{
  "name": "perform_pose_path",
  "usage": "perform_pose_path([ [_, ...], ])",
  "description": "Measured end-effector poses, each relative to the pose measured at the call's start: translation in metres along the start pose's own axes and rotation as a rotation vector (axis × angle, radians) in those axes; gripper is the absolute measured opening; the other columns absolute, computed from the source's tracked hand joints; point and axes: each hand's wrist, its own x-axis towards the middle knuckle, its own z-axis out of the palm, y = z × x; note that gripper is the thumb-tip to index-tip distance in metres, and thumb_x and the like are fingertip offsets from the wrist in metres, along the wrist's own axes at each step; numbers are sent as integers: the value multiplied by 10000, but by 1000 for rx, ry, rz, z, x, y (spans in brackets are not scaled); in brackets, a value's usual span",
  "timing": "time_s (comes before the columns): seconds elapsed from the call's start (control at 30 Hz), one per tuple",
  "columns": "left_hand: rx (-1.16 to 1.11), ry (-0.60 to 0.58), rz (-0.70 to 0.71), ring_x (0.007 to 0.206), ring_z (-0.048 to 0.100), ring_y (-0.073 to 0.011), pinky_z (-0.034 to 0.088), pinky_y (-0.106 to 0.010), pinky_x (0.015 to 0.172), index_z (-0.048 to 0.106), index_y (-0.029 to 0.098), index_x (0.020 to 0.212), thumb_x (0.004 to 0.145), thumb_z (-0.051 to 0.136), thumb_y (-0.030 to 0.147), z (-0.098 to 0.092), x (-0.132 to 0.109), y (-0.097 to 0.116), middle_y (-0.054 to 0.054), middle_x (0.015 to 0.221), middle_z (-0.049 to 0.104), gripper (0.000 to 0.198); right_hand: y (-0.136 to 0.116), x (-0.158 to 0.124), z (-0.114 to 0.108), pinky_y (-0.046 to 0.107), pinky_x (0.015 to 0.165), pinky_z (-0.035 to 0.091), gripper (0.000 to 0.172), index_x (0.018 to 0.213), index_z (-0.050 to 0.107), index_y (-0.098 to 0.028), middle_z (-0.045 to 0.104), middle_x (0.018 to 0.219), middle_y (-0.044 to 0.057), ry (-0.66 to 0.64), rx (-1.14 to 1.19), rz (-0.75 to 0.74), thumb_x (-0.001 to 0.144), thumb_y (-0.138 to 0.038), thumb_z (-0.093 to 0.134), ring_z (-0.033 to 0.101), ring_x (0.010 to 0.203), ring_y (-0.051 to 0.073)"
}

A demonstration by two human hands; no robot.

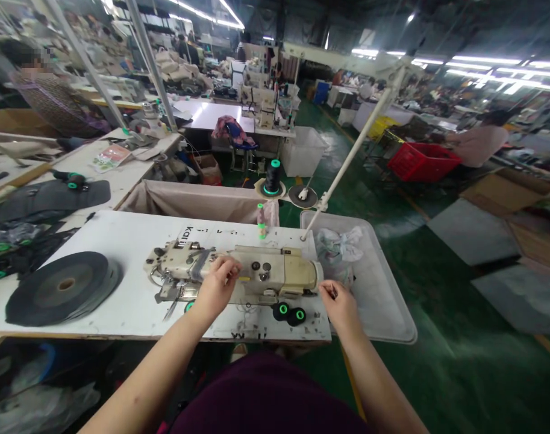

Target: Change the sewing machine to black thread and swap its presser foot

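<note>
A cream sewing machine [297, 270] lies lengthwise on a white table [130, 241]. Over the machine's top, near its middle, my left hand [218, 283] is closed with fingertips pinched together; whatever is between them is too small to make out. Beyond the machine's right end, my right hand [342, 307] is also closed in a pinch, with a small dark bit at its fingers that I cannot identify. Two black thread spools [296, 316] with green ends lie in front of the machine. A small pink thread cone [261, 223] stands behind it.
A large dark roll of strip [60, 292] lies at the left. A black thread cone [272, 181] stands behind the table. Right of the table is a pale plastic bin [383, 277] with bags, beside a slanting white pole [360, 144]. Co-workers sit farther off.
</note>
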Motion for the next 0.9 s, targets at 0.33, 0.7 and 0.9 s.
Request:
perform_pose_path([
  [0.33, -274, -84, -648, 595, 650, -157, 510, -315, 598, 563, 211, 1122, 991, 413, 420, 15, -134, -28, -10, 892, 613, 289, 26, -77, 35, 343, 752, 570, 270, 1009, 691, -190, 690, 944, 93, -257, -37, 47, 928, -397, 538, 670, 745, 205],
  [0.7, -235, -80, -720, 831, 708, -203, 545, -356, 820, 643, 212, 990, 648, 458, 126, 24, -187, -26, -35, 902, 712, 399, 16, -80, 66, 375, 900, 569, 560, 1467, 487, -159, 543, 1432, 169, -558, -494, -89, 958, -351, 621, 668, 1093, 276],
  [0.9, -197, -79, -725, 856, 697, -214, 557, -365, 881, 702, 212, 928, 700, 554, 131, 26, -193, -15, -48, 924, 732, 283, -3, -74, 83, 336, 881, 556, 532, 1464, 495, -200, 585, 1382, 137, -507, -419, -258, 966, -340, 619, 648, 1131, 260],
])
